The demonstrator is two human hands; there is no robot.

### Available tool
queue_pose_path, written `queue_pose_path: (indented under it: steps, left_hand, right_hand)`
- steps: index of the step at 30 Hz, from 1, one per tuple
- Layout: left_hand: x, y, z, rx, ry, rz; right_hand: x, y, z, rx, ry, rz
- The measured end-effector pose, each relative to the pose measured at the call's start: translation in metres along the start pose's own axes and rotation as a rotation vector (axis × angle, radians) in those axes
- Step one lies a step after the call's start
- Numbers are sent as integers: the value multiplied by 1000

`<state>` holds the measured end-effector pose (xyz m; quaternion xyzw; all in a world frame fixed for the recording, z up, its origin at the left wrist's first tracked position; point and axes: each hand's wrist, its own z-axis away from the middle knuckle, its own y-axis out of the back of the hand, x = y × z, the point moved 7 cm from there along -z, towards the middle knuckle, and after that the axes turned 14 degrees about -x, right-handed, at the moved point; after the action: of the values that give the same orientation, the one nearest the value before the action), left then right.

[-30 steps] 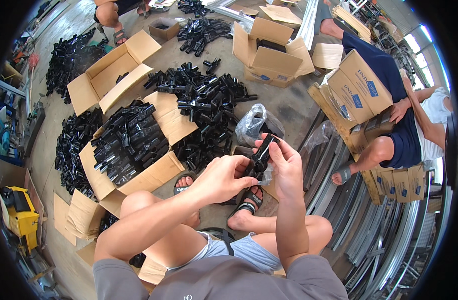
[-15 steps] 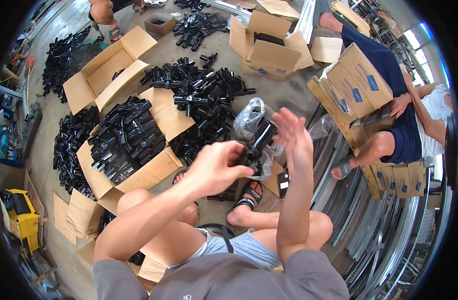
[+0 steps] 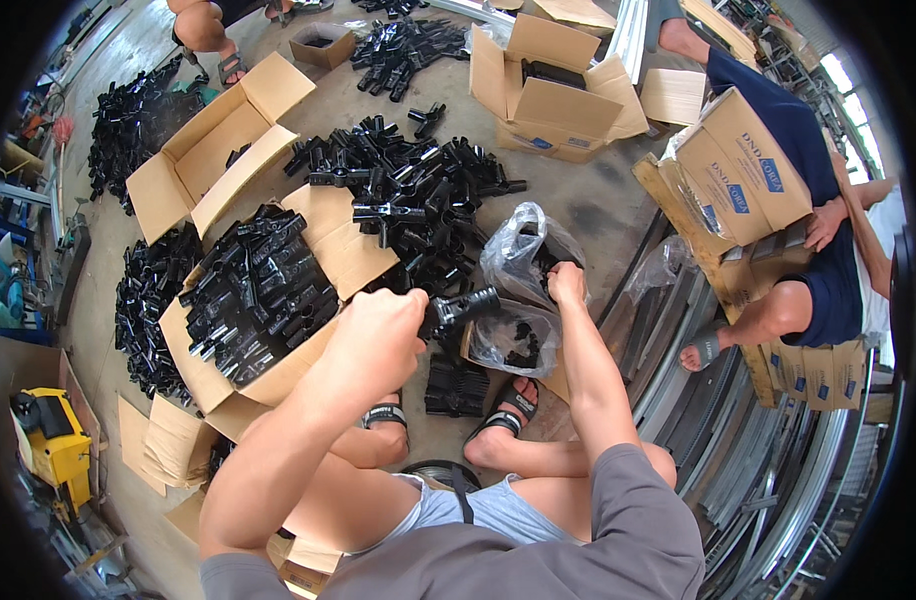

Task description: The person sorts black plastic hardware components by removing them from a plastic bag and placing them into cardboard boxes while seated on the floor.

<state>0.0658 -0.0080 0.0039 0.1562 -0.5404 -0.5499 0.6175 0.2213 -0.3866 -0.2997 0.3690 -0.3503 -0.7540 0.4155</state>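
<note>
My left hand (image 3: pixel 383 335) is closed around one end of a black tubular fitting (image 3: pixel 466 307), which points to the right above the floor. My right hand (image 3: pixel 567 283) dips into the mouth of a clear plastic bag (image 3: pixel 506 240), its fingers pressed together over dark contents. Whatever those fingertips grip is hidden. A second clear bag (image 3: pixel 546 338) with small black parts (image 3: pixel 521 350) sits just nearer to me. Below the held fitting, a bundle of black pieces (image 3: pixel 456 388) lies between my feet.
Left of my hands, an open carton (image 3: pixel 278 378) is filled with rows of black fittings (image 3: pixel 258 285). A loose heap of fittings (image 3: pixel 418 190) lies beyond. Metal profiles (image 3: pixel 718 450) run along the right, beside a pallet (image 3: pixel 668 215) with cartons and another person's hand (image 3: pixel 826 222).
My right hand has left the fitting's side and gone down into the plastic bag. My left hand has drawn slightly left with the fitting, which now lies nearly level.
</note>
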Motion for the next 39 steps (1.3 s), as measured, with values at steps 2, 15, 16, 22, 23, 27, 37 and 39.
queue_pose_path:
  steps: [2, 15, 16, 22, 23, 27, 37, 39]
  left_hand:
    - [2, 0, -6, -75, 18, 29]
    - [-2, -6, -16, -76, 3, 24]
    - [-1, -6, -17, -67, 1, 11]
    - [8, -5, -16, -28, -9, -60]
    - [6, -5, -13, 4, -12, -69]
    - [6, 0, -3, 106, -10, -155]
    - [20, 0, 20, 216, -68, -199]
    - [23, 0, 25, 223, -87, -204]
  right_hand:
    - [1, -7, -18, -7, -41, -21]
    - [-28, -10, -5, 122, -67, -122]
    - [-32, 1, 3, 199, 42, -175]
    - [-126, 106, 157, 208, 573, -813]
    - [-147, 115, 186, 164, 708, -818]
    - [-203, 145, 289, 117, 1142, -564]
    - [-222, 134, 336, 295, 1314, -136]
    - [-222, 131, 341, 281, 1290, -51]
